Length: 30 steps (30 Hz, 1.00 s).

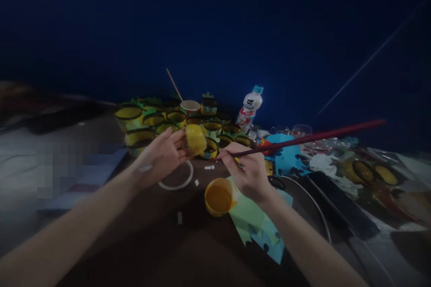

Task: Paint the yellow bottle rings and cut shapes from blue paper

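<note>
Dim light, much of the view blurred.

Left hand (pixel 163 157): fingers closed round a small yellow cup (pixel 195 140), lifted off the table and held at my fingertips, tipped on its side. I cannot make out which way its mouth faces.

Right hand (pixel 251 174): fingers pinched together on a long red-handled brush (pixel 319 136), gripped low. The handle runs up and away to the right. The tip sits just off my left fingertips, below and beside the held cup. I cannot tell whether it is touching or a hair apart.

Under my right knuckles a second yellow cup (pixel 219 196) lies on its side, mouth towards me, resting on the edge of a green paper sheet (pixel 256 222). Beneath my left fingers is a white ring (pixel 177 179), flat on the dark table (pixel 151 242). Beyond both sets of fingertips stands a cluster of dark-rimmed yellow cups (pixel 153 120). Further back are a paper cup with a stick (pixel 190 106) and a white bottle (pixel 249 108).

Step in hand, as I read it: brushwork on the held cup, with the tip being brought to its surface.

A stroke from here would need the left grip steady and the cup turned so the chosen face meets the bristles. The long handle means small wrist moves at the right hand. It also needs care that the right wrist does not nudge the cup lying just below it.
</note>
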Each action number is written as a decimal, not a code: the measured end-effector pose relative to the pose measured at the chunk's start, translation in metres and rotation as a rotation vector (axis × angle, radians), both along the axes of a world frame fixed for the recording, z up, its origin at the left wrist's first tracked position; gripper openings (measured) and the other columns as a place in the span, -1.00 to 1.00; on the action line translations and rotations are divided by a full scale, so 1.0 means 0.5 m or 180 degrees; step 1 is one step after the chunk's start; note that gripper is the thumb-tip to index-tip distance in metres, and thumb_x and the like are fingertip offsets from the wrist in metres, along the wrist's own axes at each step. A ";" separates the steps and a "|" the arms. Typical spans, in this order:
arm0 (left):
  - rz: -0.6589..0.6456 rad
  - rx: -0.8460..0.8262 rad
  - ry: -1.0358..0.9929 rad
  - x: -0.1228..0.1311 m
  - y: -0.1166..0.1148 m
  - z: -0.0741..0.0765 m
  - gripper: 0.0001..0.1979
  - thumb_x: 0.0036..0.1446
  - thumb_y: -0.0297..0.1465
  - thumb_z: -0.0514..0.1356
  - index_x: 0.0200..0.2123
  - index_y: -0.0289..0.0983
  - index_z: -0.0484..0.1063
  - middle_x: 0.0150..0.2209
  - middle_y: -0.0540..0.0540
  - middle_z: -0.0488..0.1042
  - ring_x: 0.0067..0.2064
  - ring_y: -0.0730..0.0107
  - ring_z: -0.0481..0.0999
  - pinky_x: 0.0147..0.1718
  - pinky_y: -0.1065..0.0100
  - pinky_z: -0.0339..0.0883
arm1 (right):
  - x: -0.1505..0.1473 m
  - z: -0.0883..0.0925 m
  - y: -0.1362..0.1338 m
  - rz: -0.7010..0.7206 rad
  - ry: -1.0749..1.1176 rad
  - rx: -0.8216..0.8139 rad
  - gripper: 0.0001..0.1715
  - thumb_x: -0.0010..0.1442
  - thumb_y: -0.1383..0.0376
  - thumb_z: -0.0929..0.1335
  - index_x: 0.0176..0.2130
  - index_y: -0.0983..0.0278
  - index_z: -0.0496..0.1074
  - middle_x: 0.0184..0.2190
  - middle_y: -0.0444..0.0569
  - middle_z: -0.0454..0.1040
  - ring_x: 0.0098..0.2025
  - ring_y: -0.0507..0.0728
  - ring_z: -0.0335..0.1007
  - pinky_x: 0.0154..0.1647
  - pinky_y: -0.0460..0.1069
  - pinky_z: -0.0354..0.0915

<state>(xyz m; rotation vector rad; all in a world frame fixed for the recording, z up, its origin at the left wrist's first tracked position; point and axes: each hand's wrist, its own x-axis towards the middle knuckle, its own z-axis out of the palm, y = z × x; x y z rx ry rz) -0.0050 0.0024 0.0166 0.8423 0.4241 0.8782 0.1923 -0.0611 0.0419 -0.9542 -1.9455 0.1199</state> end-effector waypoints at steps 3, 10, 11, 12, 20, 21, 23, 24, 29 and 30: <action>-0.0022 -0.0114 0.0129 0.005 -0.002 -0.003 -0.52 0.16 -0.13 -0.08 0.02 -0.30 0.27 0.02 -0.19 0.41 0.11 0.12 0.28 0.15 0.06 -0.05 | 0.001 0.001 0.000 0.0020 0.0115 0.0122 -0.78 0.21 0.37 0.21 -0.45 0.28 0.34 -0.51 -0.05 0.42 -0.41 0.08 0.38 -0.39 -0.04 0.28; -0.0043 0.0188 0.0443 0.022 -0.015 -0.012 -0.64 0.12 -0.19 0.04 -0.13 -0.26 0.43 -0.01 -0.12 0.45 0.17 0.10 0.20 0.15 0.10 -0.01 | 0.002 -0.001 0.003 0.0087 0.0202 0.0216 -0.82 0.20 0.39 0.22 -0.41 0.28 0.34 -0.49 -0.06 0.42 -0.40 0.06 0.38 -0.39 -0.05 0.29; -0.0049 0.0276 0.0456 0.023 -0.017 -0.015 -0.65 0.12 -0.21 0.05 -0.12 -0.25 0.44 0.00 -0.10 0.44 0.18 0.11 0.19 0.16 0.11 -0.02 | 0.002 -0.001 0.003 0.0071 0.0200 0.0235 -0.82 0.21 0.39 0.22 -0.40 0.27 0.34 -0.49 -0.06 0.42 -0.40 0.07 0.38 -0.39 -0.05 0.29; -0.0047 0.0369 0.0474 0.023 -0.018 -0.019 -0.67 0.12 -0.23 0.06 -0.13 -0.25 0.45 0.01 -0.09 0.44 0.19 0.11 0.18 0.17 0.12 -0.03 | 0.002 -0.001 0.003 0.0053 0.0206 0.0254 -0.83 0.21 0.39 0.22 -0.40 0.27 0.34 -0.49 -0.06 0.43 -0.40 0.07 0.39 -0.39 -0.05 0.29; 0.0305 0.0568 0.1025 0.013 -0.024 -0.035 -0.69 0.08 -0.28 0.15 -0.11 -0.25 0.45 0.05 -0.09 0.41 0.21 0.10 0.12 0.20 0.09 -0.13 | 0.004 0.000 0.002 0.0075 0.0334 0.0318 -0.84 0.21 0.39 0.23 -0.37 0.29 0.37 -0.47 -0.04 0.42 -0.41 0.06 0.36 -0.39 -0.04 0.29; 0.0204 0.0599 0.1013 0.013 -0.024 -0.035 -0.68 0.09 -0.26 0.14 -0.10 -0.23 0.45 0.05 -0.09 0.41 0.20 0.11 0.14 0.19 0.10 -0.10 | 0.005 0.000 0.001 0.0090 0.0366 0.0312 -0.84 0.20 0.39 0.23 -0.36 0.29 0.38 -0.47 -0.04 0.42 -0.41 0.06 0.36 -0.39 -0.04 0.29; -0.0036 0.0643 0.0904 0.014 -0.020 -0.038 -0.68 0.12 -0.22 0.10 -0.10 -0.21 0.45 0.02 -0.09 0.43 0.16 0.13 0.23 0.16 0.12 -0.03 | 0.005 0.002 0.001 0.0109 0.0421 0.0292 -0.84 0.20 0.40 0.23 -0.35 0.30 0.39 -0.45 -0.03 0.43 -0.39 0.06 0.36 -0.38 -0.04 0.29; -0.0147 0.0631 0.0846 0.015 -0.018 -0.040 -0.67 0.13 -0.20 0.08 -0.11 -0.21 0.46 -0.02 -0.10 0.46 0.12 0.13 0.28 0.13 0.12 0.02 | 0.005 0.003 0.001 0.0110 0.0449 0.0290 -0.84 0.20 0.41 0.24 -0.34 0.30 0.40 -0.44 -0.03 0.43 -0.38 0.06 0.36 -0.37 -0.05 0.29; -0.0340 0.0436 0.0633 0.021 -0.006 -0.045 -0.59 0.04 -0.08 0.11 -0.15 -0.20 0.48 -0.16 -0.10 0.55 0.03 0.11 0.38 0.02 0.14 0.14 | 0.002 0.001 0.002 0.0110 0.0418 0.0315 -0.85 0.19 0.44 0.25 -0.32 0.31 0.41 -0.42 -0.03 0.45 -0.35 0.04 0.37 -0.33 -0.08 0.30; -0.0316 0.0395 0.0605 0.022 -0.005 -0.044 -0.59 0.03 -0.08 0.12 -0.15 -0.20 0.48 -0.13 -0.10 0.54 0.03 0.11 0.38 0.01 0.15 0.15 | 0.001 0.000 0.002 0.0110 0.0388 0.0322 -0.85 0.19 0.44 0.25 -0.32 0.32 0.41 -0.42 -0.03 0.45 -0.35 0.04 0.37 -0.33 -0.07 0.30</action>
